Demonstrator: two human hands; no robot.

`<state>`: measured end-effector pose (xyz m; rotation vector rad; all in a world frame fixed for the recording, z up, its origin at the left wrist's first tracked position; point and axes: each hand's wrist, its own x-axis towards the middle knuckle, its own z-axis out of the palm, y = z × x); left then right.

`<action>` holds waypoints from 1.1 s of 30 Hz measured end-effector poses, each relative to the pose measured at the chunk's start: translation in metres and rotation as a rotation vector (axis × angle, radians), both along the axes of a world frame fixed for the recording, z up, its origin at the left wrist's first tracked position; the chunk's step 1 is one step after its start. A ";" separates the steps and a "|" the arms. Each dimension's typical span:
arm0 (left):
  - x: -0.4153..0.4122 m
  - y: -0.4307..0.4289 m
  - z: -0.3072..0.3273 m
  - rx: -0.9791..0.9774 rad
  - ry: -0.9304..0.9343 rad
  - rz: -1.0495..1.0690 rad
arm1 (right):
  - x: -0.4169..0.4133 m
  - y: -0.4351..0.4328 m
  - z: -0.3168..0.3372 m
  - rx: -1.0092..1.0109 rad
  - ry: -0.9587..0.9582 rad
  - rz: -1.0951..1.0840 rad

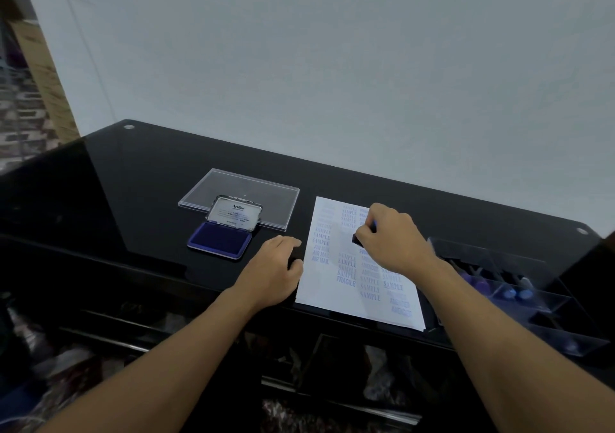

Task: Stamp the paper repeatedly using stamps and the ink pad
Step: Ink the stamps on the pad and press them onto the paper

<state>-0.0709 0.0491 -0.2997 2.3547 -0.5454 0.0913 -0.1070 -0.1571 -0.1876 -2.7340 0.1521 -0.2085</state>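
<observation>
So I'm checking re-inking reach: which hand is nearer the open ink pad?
Left. The left hand rests just right of the ink pad; the right hand holds a stamp over the paper, farther right.

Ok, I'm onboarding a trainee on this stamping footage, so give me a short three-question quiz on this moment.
1. True or false: the ink pad has its lid open.
2. Which hand grips the stamp over the paper?
A) left hand
B) right hand
C) both
3. Fill in: the lowest word in the paper's left column of prints reads "AIR ____".

Key:
1. True. The blue pad is exposed and the lid stands up behind it.
2. B. The left hand rests by the paper's left edge.
3. MAIL.
</observation>
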 end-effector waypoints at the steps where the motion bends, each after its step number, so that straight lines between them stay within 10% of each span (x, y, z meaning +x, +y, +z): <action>1: 0.000 0.004 0.005 -0.005 -0.006 0.007 | 0.001 0.002 0.000 0.003 0.001 0.006; 33: 0.064 0.190 -0.016 0.284 -0.004 0.497 | 0.102 0.205 -0.045 -0.118 0.095 0.465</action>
